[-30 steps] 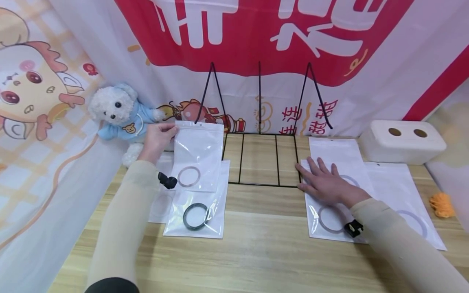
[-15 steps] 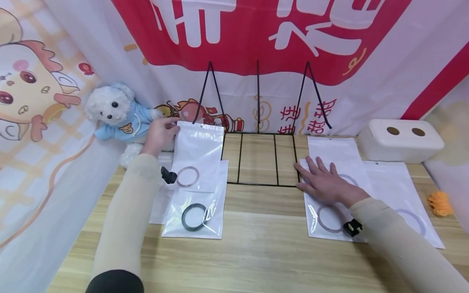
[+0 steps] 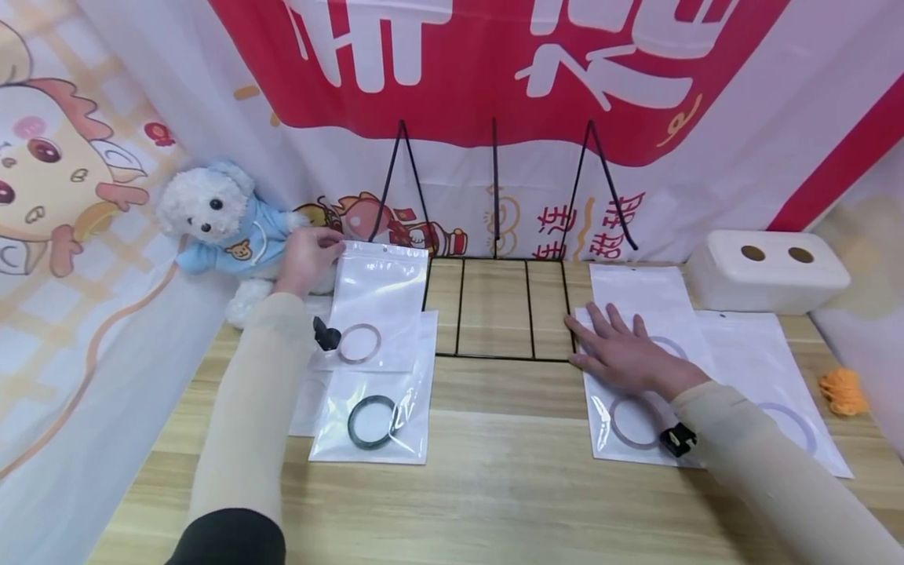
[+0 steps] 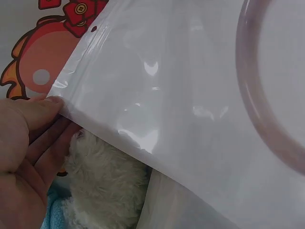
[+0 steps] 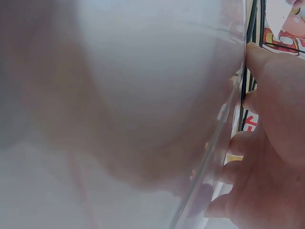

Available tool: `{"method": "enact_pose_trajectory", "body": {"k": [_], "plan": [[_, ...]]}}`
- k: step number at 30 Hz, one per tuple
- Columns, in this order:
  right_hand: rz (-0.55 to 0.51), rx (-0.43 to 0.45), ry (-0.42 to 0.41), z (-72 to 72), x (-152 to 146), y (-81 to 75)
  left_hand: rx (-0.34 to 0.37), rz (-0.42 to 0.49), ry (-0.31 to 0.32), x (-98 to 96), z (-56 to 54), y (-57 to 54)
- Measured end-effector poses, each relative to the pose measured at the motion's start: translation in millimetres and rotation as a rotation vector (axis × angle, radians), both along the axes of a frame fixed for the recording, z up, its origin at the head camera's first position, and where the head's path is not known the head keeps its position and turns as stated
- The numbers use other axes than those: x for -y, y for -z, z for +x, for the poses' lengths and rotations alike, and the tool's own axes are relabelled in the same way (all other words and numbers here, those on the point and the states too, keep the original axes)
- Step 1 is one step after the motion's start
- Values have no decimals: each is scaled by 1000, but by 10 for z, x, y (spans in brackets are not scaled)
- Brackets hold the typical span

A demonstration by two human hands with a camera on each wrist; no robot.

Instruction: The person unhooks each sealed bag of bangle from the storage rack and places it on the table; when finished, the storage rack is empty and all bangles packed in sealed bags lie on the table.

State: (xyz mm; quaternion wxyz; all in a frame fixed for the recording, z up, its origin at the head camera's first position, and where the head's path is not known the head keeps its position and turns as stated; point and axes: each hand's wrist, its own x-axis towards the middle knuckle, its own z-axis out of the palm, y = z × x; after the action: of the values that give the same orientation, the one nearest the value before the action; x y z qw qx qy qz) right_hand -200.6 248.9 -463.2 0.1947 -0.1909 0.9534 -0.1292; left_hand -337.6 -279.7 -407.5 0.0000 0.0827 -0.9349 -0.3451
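Note:
My left hand (image 3: 307,259) pinches the upper left corner of a white-backed zip bag (image 3: 384,294) between thumb and fingers. A pinkish bangle (image 3: 341,345) shows inside, large in the left wrist view as well. The bag's top edge lies by the tip of the left hook (image 3: 384,192) of a black wire rack (image 3: 494,357); whether its hole is on the hook is unclear. Beneath it lies another bag with a dark green bangle (image 3: 351,434). My right hand (image 3: 628,353) rests with spread fingers on bagged bangles at the right, fingertips by the rack's side.
A white plush dog (image 3: 212,208) in a blue hoodie sits behind my left hand. At the back right stands a white box with two holes (image 3: 766,275). More bagged bangles (image 3: 749,353) lie under my right forearm, with an orange object (image 3: 843,392) beyond.
The held bag's top edge has dropped slightly, and its upper left corner has tilted a little with my left hand. My right hand stays in place; the view has shifted slightly.

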Motion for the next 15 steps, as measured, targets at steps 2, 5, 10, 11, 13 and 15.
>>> {"method": "enact_pose_trajectory", "body": {"k": [2,5,10,11,13,15], "plan": [[5,4,4,-2,5,3,2,-18,0,-4,-16,25],[10,3,4,-2,7,3,-15,-38,5,3,-27,54],[8,0,1,1,4,1,-81,-58,34,36,-24,77],[7,1,0,3,7,-2,-91,-58,35,45,-19,78],[7,0,-1,3,8,-5,-100,-46,32,58,-9,70],[9,2,0,4,12,-8,-101,-33,26,64,4,54]]}}
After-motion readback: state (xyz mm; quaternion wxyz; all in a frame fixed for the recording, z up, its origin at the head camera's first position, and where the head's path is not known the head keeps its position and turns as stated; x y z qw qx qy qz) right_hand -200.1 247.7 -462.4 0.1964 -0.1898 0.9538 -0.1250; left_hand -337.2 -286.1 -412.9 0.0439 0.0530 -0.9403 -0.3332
